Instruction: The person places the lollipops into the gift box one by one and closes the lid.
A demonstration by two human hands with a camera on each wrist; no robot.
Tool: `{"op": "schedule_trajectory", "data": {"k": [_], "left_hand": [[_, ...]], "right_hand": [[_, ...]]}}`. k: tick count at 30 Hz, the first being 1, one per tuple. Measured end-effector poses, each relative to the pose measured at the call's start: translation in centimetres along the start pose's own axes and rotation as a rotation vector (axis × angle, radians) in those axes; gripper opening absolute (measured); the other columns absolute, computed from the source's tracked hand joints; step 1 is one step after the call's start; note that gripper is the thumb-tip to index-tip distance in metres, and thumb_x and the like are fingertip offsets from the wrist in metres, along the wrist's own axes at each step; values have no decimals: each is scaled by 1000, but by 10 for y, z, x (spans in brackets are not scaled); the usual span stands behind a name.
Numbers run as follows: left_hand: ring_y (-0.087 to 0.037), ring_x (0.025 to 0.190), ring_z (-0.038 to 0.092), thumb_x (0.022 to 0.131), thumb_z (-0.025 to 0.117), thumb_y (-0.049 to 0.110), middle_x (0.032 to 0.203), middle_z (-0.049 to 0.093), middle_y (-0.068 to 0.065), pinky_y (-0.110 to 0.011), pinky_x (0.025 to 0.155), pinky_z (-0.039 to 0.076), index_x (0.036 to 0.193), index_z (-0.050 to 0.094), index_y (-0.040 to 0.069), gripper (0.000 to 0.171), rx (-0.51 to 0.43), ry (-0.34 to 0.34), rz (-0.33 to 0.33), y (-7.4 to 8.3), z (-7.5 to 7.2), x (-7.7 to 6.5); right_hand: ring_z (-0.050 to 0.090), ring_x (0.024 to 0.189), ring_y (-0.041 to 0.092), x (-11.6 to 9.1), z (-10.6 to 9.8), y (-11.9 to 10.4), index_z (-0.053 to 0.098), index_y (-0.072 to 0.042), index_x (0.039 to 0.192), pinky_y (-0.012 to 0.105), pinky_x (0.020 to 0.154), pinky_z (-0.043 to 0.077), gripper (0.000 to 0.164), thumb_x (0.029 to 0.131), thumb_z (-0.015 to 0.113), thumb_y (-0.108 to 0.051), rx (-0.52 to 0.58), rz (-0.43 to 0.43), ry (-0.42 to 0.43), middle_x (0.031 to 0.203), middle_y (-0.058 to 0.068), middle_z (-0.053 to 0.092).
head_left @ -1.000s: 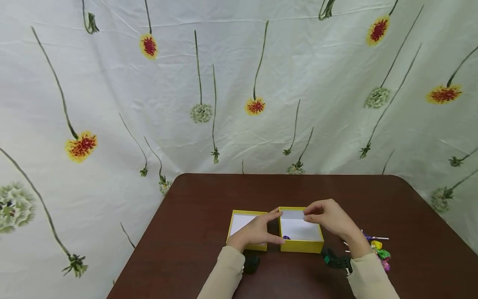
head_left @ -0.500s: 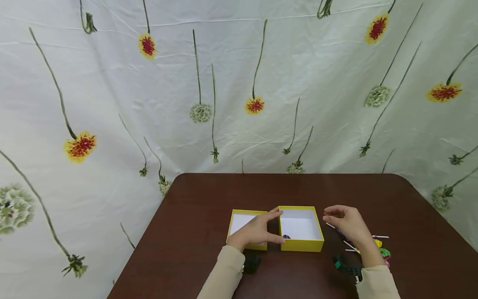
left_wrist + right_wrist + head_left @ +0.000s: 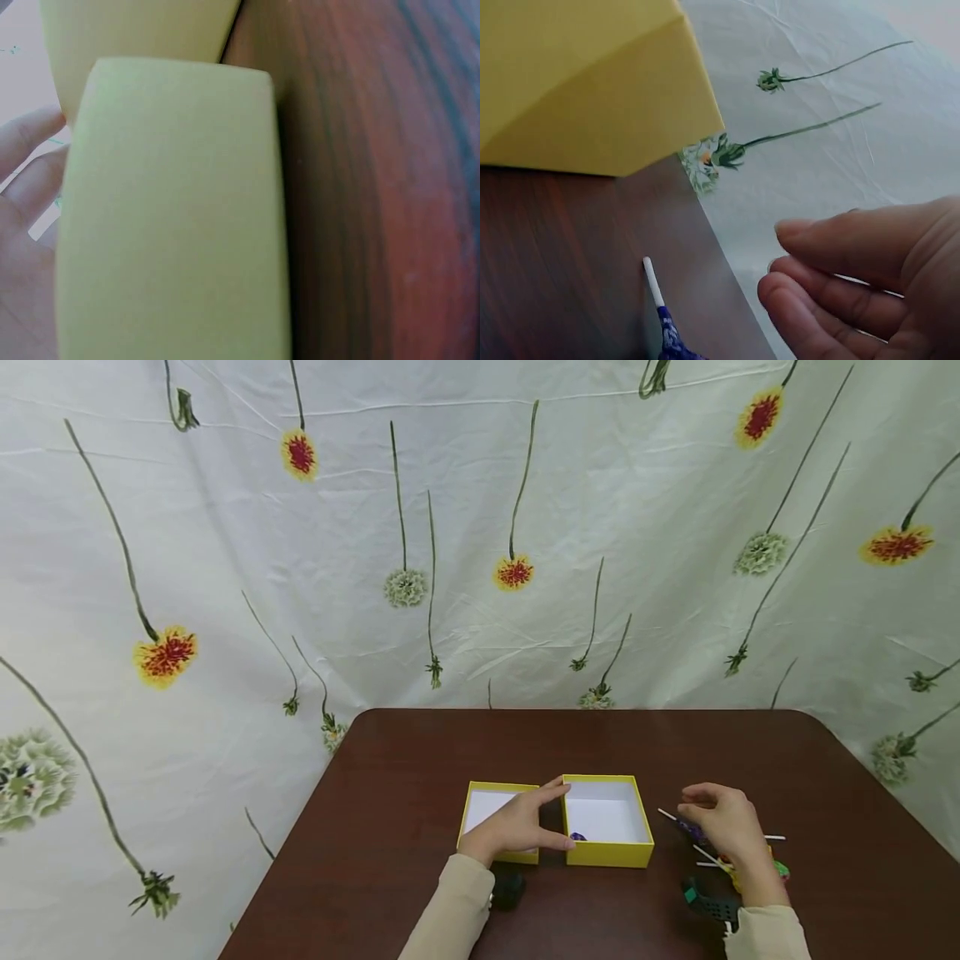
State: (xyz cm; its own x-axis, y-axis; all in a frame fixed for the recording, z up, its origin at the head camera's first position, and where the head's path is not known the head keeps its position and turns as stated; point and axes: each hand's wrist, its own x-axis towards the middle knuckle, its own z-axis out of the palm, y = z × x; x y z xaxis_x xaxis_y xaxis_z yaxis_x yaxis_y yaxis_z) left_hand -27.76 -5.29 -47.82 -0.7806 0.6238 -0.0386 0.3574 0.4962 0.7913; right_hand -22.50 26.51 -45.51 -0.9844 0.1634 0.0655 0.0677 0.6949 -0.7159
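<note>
A yellow box [image 3: 609, 855] with a white inside stands at the middle of the table, and a purple-wrapped candy [image 3: 577, 837] shows in its near left corner. My left hand [image 3: 516, 822] rests at the box's left side, thumb and fingers spread along that wall. It partly hides a shallower yellow box or lid [image 3: 480, 806] on the left. My right hand [image 3: 729, 822] hovers over the lollipops with loosely bent fingers and nothing between them. A purple lollipop [image 3: 673, 337] lies under it, white stick toward the box. A yellow lollipop [image 3: 732, 877] and a green one [image 3: 782, 869] lie partly behind that wrist.
The dark brown table [image 3: 420, 752] has rounded far corners. A white cloth with printed flowers [image 3: 465, 527] hangs behind it. Both wrists wear black devices, one of them a strap with a green spot [image 3: 708, 903] on the right.
My right hand has moved from over the box rightward to the lollipops, its fingertips bent throughout. My left hand and both yellow pieces have stayed in place.
</note>
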Motion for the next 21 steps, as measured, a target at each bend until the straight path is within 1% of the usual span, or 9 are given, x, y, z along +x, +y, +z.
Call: {"op": "schedule_trajectory", "data": {"k": [3, 5, 8, 9, 10, 15, 16, 19, 21], "left_hand": [[-20, 147, 39, 82, 82, 41, 166, 23, 15, -39, 112, 44, 156, 37, 30, 87, 15, 8, -4, 1, 1, 0], [-21, 150, 33, 83, 82, 41, 166, 22, 15, -44, 115, 41, 156, 36, 30, 87, 12, 6, -6, 1, 1, 0], [-22, 149, 35, 82, 82, 41, 166, 22, 16, -42, 113, 43, 156, 36, 31, 88, 14, 7, -9, 1, 1, -1], [-24, 143, 45, 82, 82, 41, 166, 21, 15, -41, 109, 47, 156, 36, 30, 88, 13, 6, -8, 0, 1, -1], [-24, 142, 46, 82, 82, 41, 166, 21, 16, -40, 109, 47, 156, 36, 30, 88, 13, 6, -9, 0, 0, -1], [-24, 146, 40, 82, 82, 41, 166, 21, 15, -43, 113, 43, 156, 36, 30, 88, 10, 3, -3, 1, 0, -1], [-23, 152, 30, 83, 82, 41, 166, 22, 15, -44, 116, 40, 156, 36, 30, 88, 14, 4, -3, 1, 0, -1], [-23, 151, 30, 82, 82, 41, 166, 22, 14, -43, 115, 41, 156, 36, 30, 88, 16, 3, -5, 1, 0, 0], [-24, 143, 44, 82, 83, 39, 166, 22, 13, -40, 108, 47, 156, 36, 30, 88, 14, 3, -3, 0, 0, 0]], "right_hand": [[66, 98, 39, -2, -5, 2, 65, 8, 122, 46, 75, 57, 34, 95, 66, -12, -26, 12, -12, 116, 29, 68], [67, 95, 37, -2, -7, 3, 64, 9, 121, 45, 73, 56, 33, 95, 66, -11, -44, 19, -23, 115, 30, 68], [67, 91, 35, -2, -7, 5, 65, 10, 119, 44, 71, 56, 32, 94, 66, -10, -60, 19, -37, 112, 30, 69], [67, 90, 35, -2, -6, 6, 65, 10, 119, 44, 71, 56, 32, 94, 66, -9, -64, 17, -41, 111, 30, 69], [67, 90, 35, -1, -5, 7, 65, 10, 118, 44, 71, 56, 31, 93, 66, -9, -68, 16, -43, 111, 30, 69], [67, 89, 36, 0, -3, 13, 66, 11, 115, 41, 68, 55, 30, 91, 68, -6, -78, 30, -42, 106, 28, 71], [68, 89, 37, 0, -3, 14, 66, 11, 115, 40, 68, 54, 30, 90, 69, -6, -80, 31, -40, 105, 28, 72], [68, 89, 37, 0, -3, 17, 67, 11, 113, 38, 66, 53, 30, 88, 70, -5, -81, 33, -34, 100, 26, 73], [68, 88, 37, -1, -4, 18, 67, 11, 113, 36, 65, 53, 30, 88, 70, -4, -80, 40, -34, 99, 26, 73]]}}
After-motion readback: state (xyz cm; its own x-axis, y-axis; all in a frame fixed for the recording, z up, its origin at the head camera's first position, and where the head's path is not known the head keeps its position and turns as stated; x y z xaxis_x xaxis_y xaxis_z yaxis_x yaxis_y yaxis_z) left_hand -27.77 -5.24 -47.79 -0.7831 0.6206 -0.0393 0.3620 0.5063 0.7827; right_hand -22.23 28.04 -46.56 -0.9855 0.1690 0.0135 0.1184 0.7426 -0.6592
